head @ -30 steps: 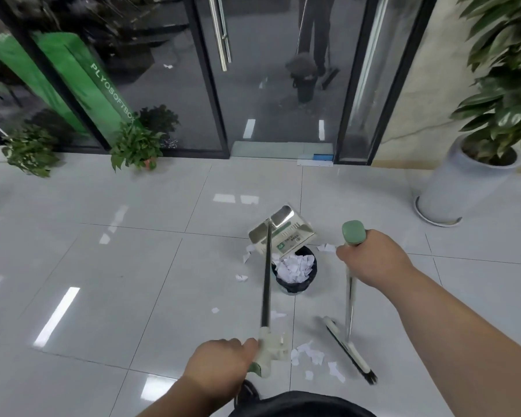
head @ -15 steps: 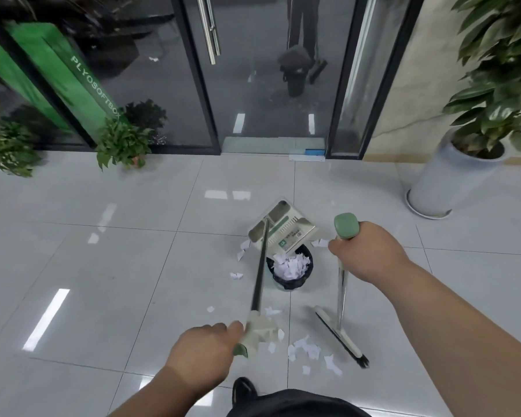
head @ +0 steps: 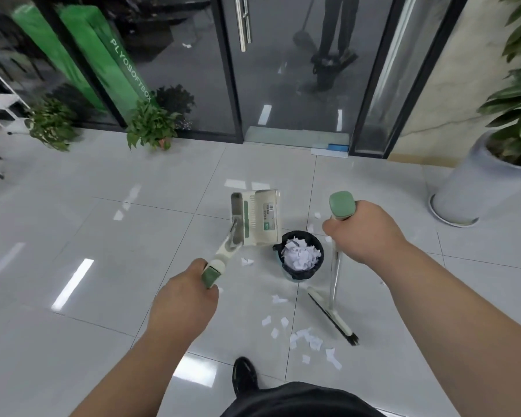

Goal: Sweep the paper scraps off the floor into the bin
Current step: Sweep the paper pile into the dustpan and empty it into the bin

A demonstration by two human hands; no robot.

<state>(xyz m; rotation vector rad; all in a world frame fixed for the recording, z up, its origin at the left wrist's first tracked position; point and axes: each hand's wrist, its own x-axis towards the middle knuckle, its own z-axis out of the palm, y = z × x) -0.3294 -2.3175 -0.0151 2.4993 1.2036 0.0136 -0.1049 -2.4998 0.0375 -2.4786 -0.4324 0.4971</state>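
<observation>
On the glossy tiles by my feet, white paper scraps lie beside the green-capped metal broom my right hand grips, so my left hand, fist round the cream plastic dustpan raised by the small black bin, should lower it flush first.

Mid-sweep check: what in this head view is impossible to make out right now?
Head view, all four:
1. How full the bin is: the paper scraps heaped on top hide its depth.
2. Print on the dustpan label: too small.
3. What lies beneath the person: hidden by dark clothing, cut by the bottom edge.
4. Any scraps under the broom: its head covers them.
</observation>
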